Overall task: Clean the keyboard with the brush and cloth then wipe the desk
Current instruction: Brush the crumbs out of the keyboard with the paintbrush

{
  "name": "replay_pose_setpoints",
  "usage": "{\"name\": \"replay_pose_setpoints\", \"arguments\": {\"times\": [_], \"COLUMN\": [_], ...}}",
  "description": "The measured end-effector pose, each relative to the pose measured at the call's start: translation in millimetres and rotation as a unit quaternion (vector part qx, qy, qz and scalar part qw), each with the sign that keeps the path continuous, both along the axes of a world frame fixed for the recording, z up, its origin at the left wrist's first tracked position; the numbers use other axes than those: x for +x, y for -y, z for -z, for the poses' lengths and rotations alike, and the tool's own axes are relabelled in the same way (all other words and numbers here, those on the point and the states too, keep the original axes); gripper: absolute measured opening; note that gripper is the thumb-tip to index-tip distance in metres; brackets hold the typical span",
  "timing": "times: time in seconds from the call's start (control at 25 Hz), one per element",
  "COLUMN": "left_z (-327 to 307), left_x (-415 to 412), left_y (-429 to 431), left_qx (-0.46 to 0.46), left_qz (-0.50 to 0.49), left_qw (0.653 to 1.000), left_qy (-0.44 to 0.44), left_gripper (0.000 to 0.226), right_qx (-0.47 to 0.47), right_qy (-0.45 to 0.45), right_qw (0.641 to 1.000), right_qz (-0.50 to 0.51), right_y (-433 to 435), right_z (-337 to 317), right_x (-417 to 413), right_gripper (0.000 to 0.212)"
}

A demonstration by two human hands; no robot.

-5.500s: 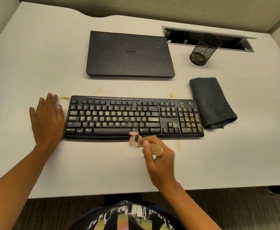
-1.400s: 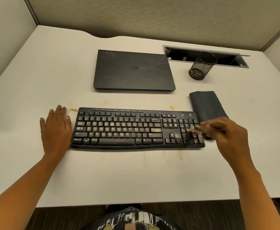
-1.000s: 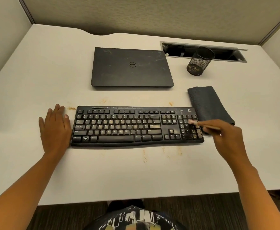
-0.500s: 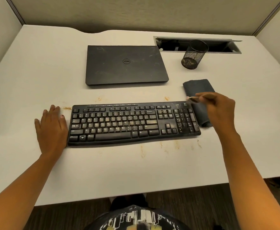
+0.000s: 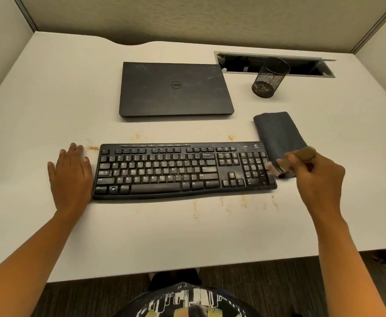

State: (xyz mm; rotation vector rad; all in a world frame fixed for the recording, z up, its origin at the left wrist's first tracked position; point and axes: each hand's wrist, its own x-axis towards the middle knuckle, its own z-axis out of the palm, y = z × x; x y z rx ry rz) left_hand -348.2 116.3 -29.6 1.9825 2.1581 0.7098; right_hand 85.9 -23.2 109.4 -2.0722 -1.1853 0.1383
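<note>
Our right hand (image 5: 320, 177) grips the brush (image 5: 288, 162) at the keyboard's (image 5: 182, 172) right edge. Our left hand (image 5: 71, 177) lies flat, fingers spread, beside it.

The bench (image 5: 38, 106) lies bare on its whole left side, from the back edge down to the left hand (image 5: 71, 177), which lies flat, touching the keyboard (image 5: 182, 171) at its left end. A wide clear strip runs along the near edge in front of the keyboard, marked only by crumbs (image 5: 195, 211). Between keyboard and laptop (image 5: 176, 89) a narrow lane stays open. On the right, the cloth (image 5: 279, 133) lies just beside the keyboard's end, with the right hand (image 5: 320, 177) and brush (image 5: 279, 167) over that corner. The cup (image 5: 269, 80) and slot (image 5: 276, 65) block the back right; farther right is free.
</note>
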Motion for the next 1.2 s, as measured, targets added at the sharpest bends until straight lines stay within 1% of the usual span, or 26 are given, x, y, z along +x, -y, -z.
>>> {"name": "replay_pose_setpoints", "arguments": {"times": [0.08, 0.16, 0.24, 0.4, 0.48, 0.56, 0.64, 0.68, 0.76, 0.8, 0.88, 0.96, 1.08, 1.12, 1.2], "left_z": [-1, -1, 0, 1, 1, 0, 1, 1, 0, -1, -1, -1, 0, 0, -1], "left_x": [0, 1, 0, -1, -1, 0, -1, -1, 0, 1, 1, 1, 0, 0, 1], "left_y": [1, 1, 1, 0, -1, -1, -1, -1, 0, 0, 0, 0, 0, 0, 0], "left_qx": [-0.001, -0.001, -0.001, -0.002, -0.002, -0.002, -0.001, -0.001, -0.004, -0.004, -0.001, -0.001, 0.001, 0.002, 0.001], "left_qz": [0.001, 0.003, 0.003, 0.000, 0.000, 0.001, 0.000, 0.001, 0.000, -0.003, -0.007, -0.005, -0.004, -0.004, -0.005], "left_qw": [1.000, 1.000, 1.000, 1.000, 1.000, 1.000, 1.000, 1.000, 1.000, 1.000, 1.000, 1.000, 1.000, 1.000, 1.000], "left_qy": [-0.001, 0.001, 0.001, -0.006, -0.008, -0.007, -0.011, -0.012, -0.006, -0.003, -0.003, -0.003, -0.004, -0.002, 0.005], "left_gripper": [0.041, 0.041, 0.041, 0.041, 0.041, 0.041, 0.041, 0.041, 0.041, 0.041, 0.041, 0.041, 0.041, 0.040, 0.041], "right_qx": [0.040, 0.040, -0.001, -0.129, -0.153, -0.091, -0.024, -0.011, -0.022, -0.047, -0.093, -0.062, 0.036, 0.059, 0.072], "right_qy": [-0.015, -0.023, -0.017, -0.027, -0.011, 0.009, 0.027, 0.027, -0.001, -0.005, 0.012, 0.011, 0.010, 0.024, 0.062], "right_qw": [0.999, 0.999, 1.000, 0.991, 0.988, 0.995, 0.999, 0.999, 0.999, 0.998, 0.995, 0.997, 0.999, 0.998, 0.993], "right_qz": [0.005, 0.014, 0.012, -0.026, -0.032, -0.032, -0.021, -0.023, -0.042, -0.047, -0.046, -0.037, -0.001, 0.024, 0.072], "right_y": [-20, -41, -52, -42, -36, -37, -42, -44, -43, -41, -31, -18, 4, 11, 23], "right_z": [2, 8, 11, 4, 2, 4, 8, 10, 16, 17, 15, 14, 14, 17, 25], "right_x": [0, 3, 4, 2, -3, -9, -12, -12, -8, -5, -2, -6, -16, -18, -17], "right_gripper": [0.011, 0.013, 0.015, 0.013, 0.025, 0.031, 0.028, 0.025, 0.026, 0.030, 0.037, 0.037, 0.031, 0.028, 0.023]}}
